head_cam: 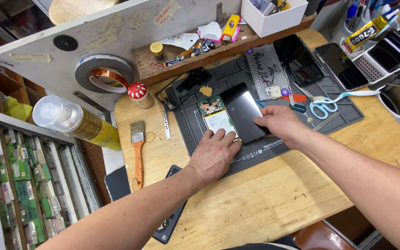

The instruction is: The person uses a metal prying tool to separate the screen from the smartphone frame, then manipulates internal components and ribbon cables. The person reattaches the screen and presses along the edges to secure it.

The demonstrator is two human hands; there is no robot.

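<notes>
Pressing down on an opened phone (217,119) on the grey mat (274,148), left hand (215,155) is resting flat at its bottom edge while right hand (278,122) is pinching the black panel (244,111), already lifted off beside the exposed board, not yet fully apart.

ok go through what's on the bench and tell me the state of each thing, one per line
Opened phone: back off, insides showing, flat on grey mat.
Black panel: partly lifted off phone.
Left hand: pressing phone's lower edge.
Right hand: gripping panel's edge.
Scissors: closed, lying flat.
Brush: lying unused.
</notes>
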